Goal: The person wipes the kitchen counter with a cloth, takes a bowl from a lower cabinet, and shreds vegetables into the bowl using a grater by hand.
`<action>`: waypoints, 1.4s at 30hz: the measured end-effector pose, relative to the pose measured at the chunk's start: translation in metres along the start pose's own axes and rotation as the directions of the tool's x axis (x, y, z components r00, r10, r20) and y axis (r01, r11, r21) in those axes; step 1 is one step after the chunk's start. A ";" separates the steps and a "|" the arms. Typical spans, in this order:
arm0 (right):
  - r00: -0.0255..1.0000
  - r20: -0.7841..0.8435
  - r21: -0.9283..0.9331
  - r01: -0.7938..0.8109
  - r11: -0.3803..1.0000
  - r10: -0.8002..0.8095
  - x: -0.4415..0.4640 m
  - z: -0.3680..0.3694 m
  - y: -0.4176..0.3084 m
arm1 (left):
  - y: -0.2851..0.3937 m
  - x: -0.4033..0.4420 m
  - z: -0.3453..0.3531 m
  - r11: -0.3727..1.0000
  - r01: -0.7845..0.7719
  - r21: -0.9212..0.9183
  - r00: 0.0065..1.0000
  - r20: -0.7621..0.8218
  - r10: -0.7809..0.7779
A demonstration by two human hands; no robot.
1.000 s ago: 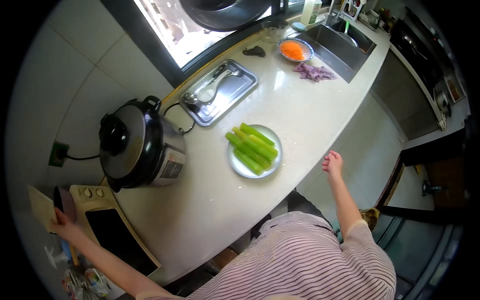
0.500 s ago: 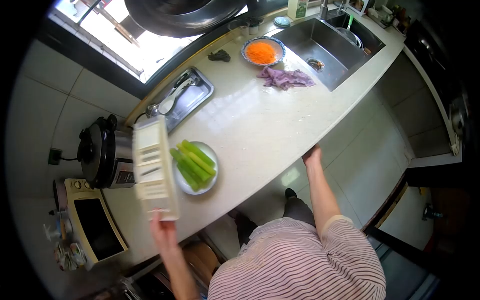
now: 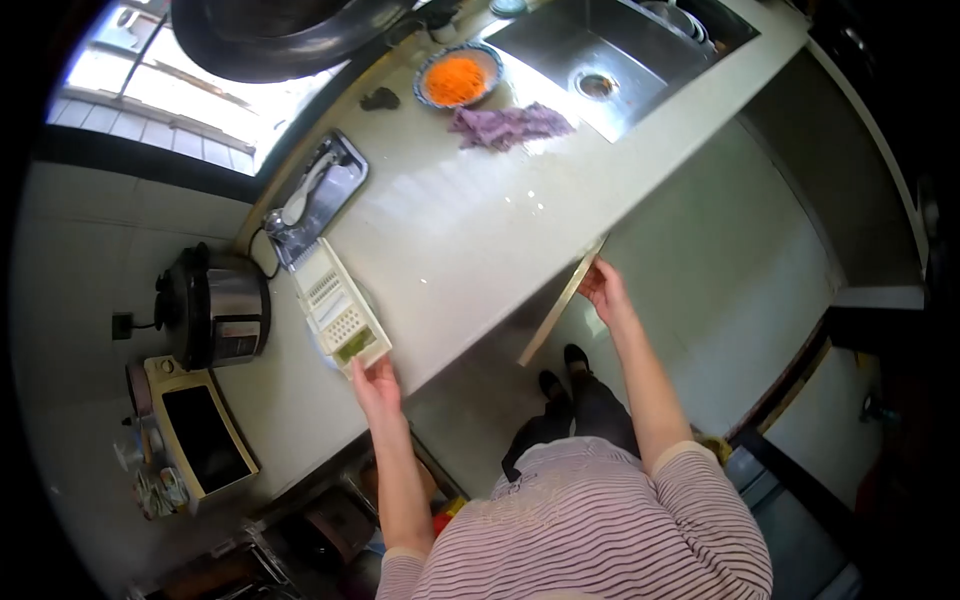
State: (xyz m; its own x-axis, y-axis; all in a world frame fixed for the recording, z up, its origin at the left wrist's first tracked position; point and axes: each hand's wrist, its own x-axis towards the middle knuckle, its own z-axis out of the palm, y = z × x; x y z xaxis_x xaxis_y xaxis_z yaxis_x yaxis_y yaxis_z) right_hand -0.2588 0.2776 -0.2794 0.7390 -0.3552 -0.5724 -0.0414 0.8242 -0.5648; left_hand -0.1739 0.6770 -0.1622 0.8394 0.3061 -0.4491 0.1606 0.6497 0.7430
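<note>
head view shows a cream, slotted grater (image 3: 338,306), probably plastic.

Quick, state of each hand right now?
Left hand: holding the cream grater by its near end.
Right hand: at the panel jutting out beside the counter; whether it grips cannot be told.

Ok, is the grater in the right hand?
No, the left hand holds the grater by its near end, while the right hand is at a pale panel.

Cooker (image 3: 228,312) that stood near a microwave (image 3: 205,425), purple cloth (image 3: 508,126) that lay beside a sink (image 3: 580,48), window (image 3: 195,100) that shone brightly
</note>
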 end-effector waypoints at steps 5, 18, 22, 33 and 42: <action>0.942 -0.283 -0.512 0.009 0.859 -0.179 -0.026 -0.036 -0.030 | 0.005 -0.013 0.019 0.991 0.061 0.120 0.996 -0.076 -0.052; 0.518 0.254 -0.741 0.647 0.179 -0.817 -0.039 0.008 0.001 | -0.067 -0.132 0.017 0.819 0.036 0.573 0.962 0.201 -0.183; 0.785 0.423 -0.692 0.602 0.399 -0.451 -0.038 0.023 0.123 | -0.147 -0.134 0.033 0.670 0.105 0.735 0.925 0.175 -0.337; 0.954 0.246 -0.863 0.297 0.410 -0.174 0.004 -0.100 0.101 | -0.282 -0.008 0.057 0.577 -0.033 0.816 0.990 0.107 -0.095; 0.960 0.176 -0.860 0.257 0.441 -0.217 0.026 -0.126 0.099 | -0.288 0.101 0.069 0.679 0.196 0.707 0.979 -0.174 -0.102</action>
State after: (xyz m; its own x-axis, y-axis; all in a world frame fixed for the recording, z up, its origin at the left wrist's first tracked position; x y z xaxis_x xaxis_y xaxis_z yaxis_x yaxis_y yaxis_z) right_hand -0.3284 0.2945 -0.4245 0.8367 -0.4422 -0.3231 -0.4068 -0.1068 -0.9073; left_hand -0.0996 0.4727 -0.3868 0.7154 0.3550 -0.6018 0.6410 0.0093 0.7675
